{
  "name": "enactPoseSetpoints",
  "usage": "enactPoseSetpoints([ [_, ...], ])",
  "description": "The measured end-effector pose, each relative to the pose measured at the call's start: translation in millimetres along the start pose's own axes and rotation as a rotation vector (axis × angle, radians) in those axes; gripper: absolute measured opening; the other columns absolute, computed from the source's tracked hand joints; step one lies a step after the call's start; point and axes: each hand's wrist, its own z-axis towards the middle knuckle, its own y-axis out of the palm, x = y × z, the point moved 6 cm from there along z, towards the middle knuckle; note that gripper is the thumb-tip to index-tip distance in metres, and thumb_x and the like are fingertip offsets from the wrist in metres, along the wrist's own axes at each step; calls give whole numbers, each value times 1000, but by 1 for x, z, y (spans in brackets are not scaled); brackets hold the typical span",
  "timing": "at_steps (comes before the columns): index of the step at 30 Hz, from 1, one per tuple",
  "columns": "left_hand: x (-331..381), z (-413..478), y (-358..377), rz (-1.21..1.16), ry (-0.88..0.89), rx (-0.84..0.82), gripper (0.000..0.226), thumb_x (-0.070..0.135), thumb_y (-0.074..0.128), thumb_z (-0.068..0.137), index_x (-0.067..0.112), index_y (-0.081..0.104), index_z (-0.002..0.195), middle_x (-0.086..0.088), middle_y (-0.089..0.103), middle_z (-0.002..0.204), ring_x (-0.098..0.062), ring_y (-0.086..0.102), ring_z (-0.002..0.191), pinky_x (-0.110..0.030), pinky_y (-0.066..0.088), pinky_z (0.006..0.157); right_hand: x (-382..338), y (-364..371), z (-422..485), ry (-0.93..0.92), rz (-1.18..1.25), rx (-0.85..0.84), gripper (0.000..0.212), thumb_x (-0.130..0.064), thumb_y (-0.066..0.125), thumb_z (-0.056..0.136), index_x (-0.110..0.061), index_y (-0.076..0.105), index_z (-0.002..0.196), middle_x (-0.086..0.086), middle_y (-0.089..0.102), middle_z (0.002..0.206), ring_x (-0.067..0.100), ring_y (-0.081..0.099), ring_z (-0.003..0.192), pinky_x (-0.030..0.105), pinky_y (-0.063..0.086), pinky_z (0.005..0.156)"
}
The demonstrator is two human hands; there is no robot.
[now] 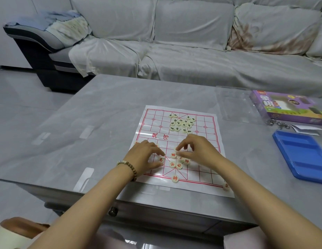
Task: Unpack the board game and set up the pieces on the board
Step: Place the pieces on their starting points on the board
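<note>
Paper board (153, 126) lies near the table's (106, 108) front edge, with wide tabletop running to its left; box (286, 108) and blue tray (304, 153) sit well apart on the right. Left hand (147, 155) rests loose-fingered on the board; right hand (198, 150) seemingly pinches one of the red pieces (175, 165) clustered between both hands.

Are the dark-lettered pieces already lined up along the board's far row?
No, the dark-lettered pieces sit bunched together on the board.

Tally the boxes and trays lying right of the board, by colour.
Purple box: 1
Blue tray: 1
Clear plastic tray: 1
Total: 3
</note>
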Motion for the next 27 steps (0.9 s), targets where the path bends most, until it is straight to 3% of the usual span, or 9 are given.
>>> enactPoseSetpoints([
  [5,6,2,5,7,10,-8,38,45,55,88,35,55,124,9,53,127,-11,42,112,-23,35,91,-3,16,-17,-31,-210,-163,29,-43,69,80,-28,68,106,-9,57,104,10,52,92,26,47,78],
  [13,28,5,9,50,78,19,36,46,53,89,37,56,124,8,47,131,-13,35,120,-23,29,97,13,10,-48,-41,-205,-248,25,-35,65,86,-34,66,111,-12,55,101,5,48,84,21,43,73],
  [21,32,6,7,68,80,17,33,45,55,89,34,59,120,7,46,132,-14,34,120,-23,30,97,16,17,-68,25,-80,-103,25,-40,66,84,-31,62,107,-12,58,106,5,51,91,9,37,69],
  [27,23,-4,-4,-3,69,70,31,47,60,84,32,62,111,9,49,122,-10,36,114,-22,31,94,17,23,-68,7,11,-146,21,-30,66,86,-32,67,107,-15,59,103,7,53,91,18,48,79],
])
